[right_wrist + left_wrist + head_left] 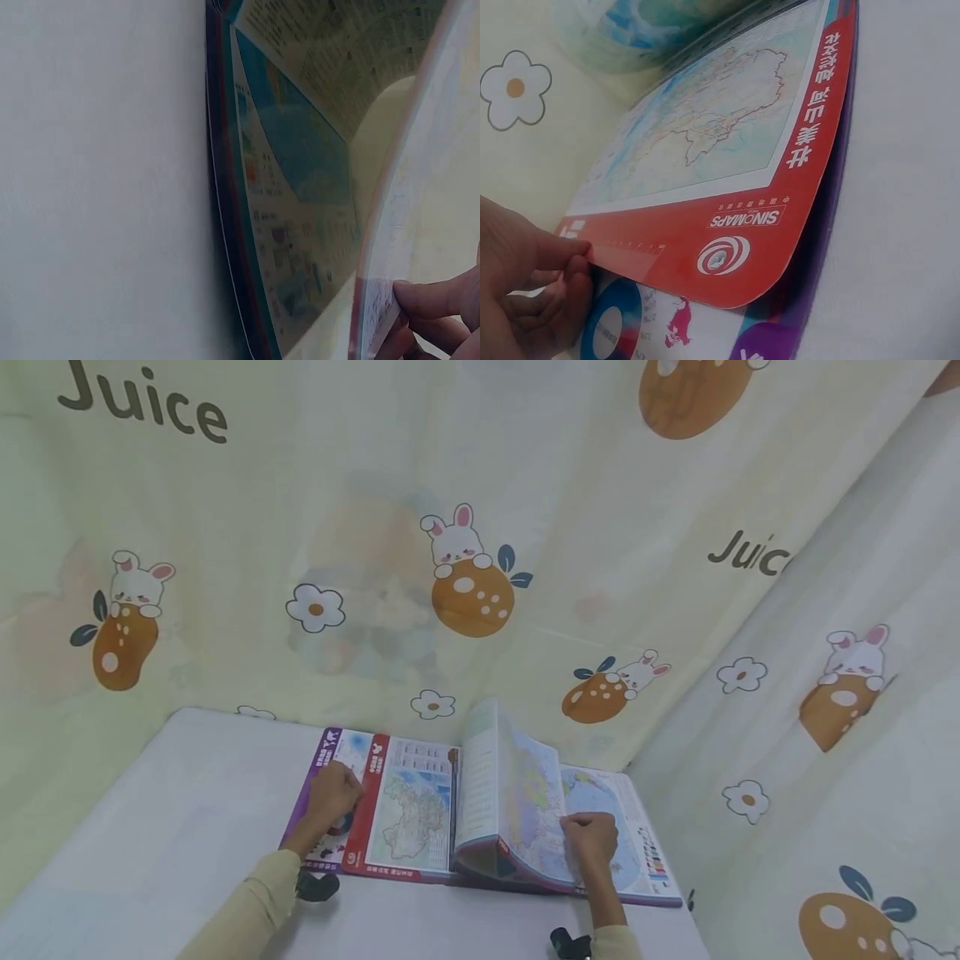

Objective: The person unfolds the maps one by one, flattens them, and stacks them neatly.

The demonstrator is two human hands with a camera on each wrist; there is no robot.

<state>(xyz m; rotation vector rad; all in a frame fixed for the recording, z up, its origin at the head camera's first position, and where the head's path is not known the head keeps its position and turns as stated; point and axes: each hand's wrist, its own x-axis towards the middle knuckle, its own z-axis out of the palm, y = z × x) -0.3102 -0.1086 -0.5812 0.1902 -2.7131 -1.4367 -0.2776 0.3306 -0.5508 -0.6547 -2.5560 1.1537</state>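
Note:
Glossy wide map sheets lie opened out on the table, and both hands are on them. My left hand [332, 793] pinches the left edge of a red-bordered map sheet [416, 827] between thumb and finger; the left wrist view shows that edge lifted off a purple-bordered sheet [765, 341]. Toward the right, my right hand [592, 839] pinches the edge of a raised map sheet [528, 793], which bows upward. Thumb and fingers grip its rim in the right wrist view, where printed pages [300, 217] show beneath. Another sheet with a round world map [660, 860] lies flat under the right hand.
The sheets lie on a white table [202, 802], near its back edge. A pale curtain [360, 510] printed with rabbits and flowers hangs behind and along the right side. Dark wrist-worn devices [317, 887] sit by both sleeves.

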